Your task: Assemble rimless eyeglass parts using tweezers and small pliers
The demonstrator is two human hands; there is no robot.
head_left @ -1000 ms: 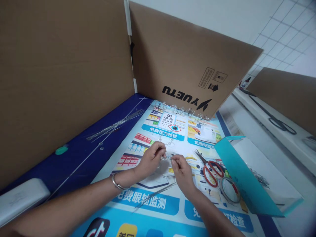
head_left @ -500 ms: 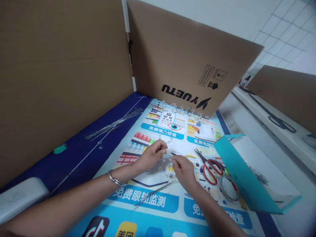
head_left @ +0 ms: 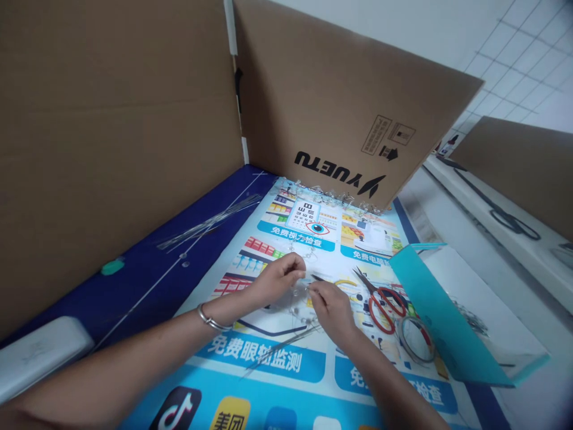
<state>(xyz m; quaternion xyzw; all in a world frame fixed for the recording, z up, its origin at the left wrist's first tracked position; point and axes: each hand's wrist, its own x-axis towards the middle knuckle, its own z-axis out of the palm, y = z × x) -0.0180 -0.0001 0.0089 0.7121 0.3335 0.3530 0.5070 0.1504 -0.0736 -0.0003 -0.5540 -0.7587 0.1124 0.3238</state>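
My left hand [head_left: 284,276], with a silver bangle [head_left: 213,318] at the wrist, is closed in a pinch. Just to its right, my right hand [head_left: 332,306] also pinches, thumb against finger. Between and below the fingertips hangs a thin wire with clear beads [head_left: 294,309]; its exact run through the fingers is too fine to follow. Several loose straight wires [head_left: 284,347] lie under the hands. Behind my right hand rest pliers with a yellow handle [head_left: 345,282], partly hidden. More clear beaded pieces [head_left: 308,252] lie beyond my left hand.
Red-handled scissors [head_left: 380,304] and a roll of tape [head_left: 416,339] lie at right, beside a teal box [head_left: 441,322] holding metal pieces. Cardboard panels [head_left: 340,107] stand behind and left. A wire bundle [head_left: 210,222] and a white case [head_left: 42,358] are at left.
The view has shifted slightly. Both hands stay nearly in place, still pinching close together, with only a small movement of the fingers and the beaded wire.
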